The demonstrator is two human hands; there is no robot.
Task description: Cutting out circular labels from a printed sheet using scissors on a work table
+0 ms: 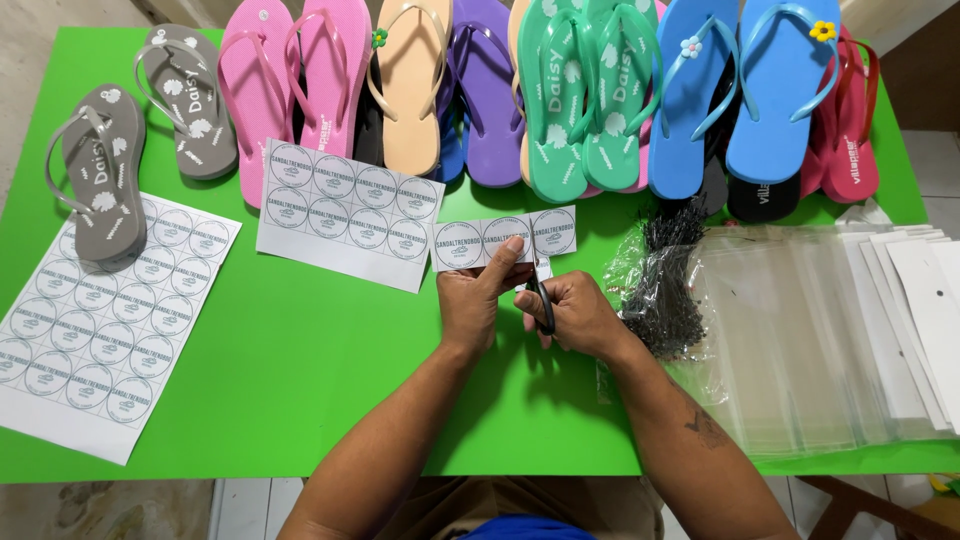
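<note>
My left hand (478, 297) pinches a narrow paper strip (470, 243) printed with three round labels, held just above the green table (300, 360). My right hand (575, 312) grips a pair of black-handled scissors (541, 290), its blades meeting the strip between the middle and right labels. Both hands sit close together at the table's centre.
Two label sheets lie on the table, a large one (100, 330) at the left and a smaller one (345, 212) mid-back. Flip-flops in grey, pink, tan, purple, green, blue and red line the far edge. Black tag fasteners (665, 285) and clear bags (800, 330) lie right.
</note>
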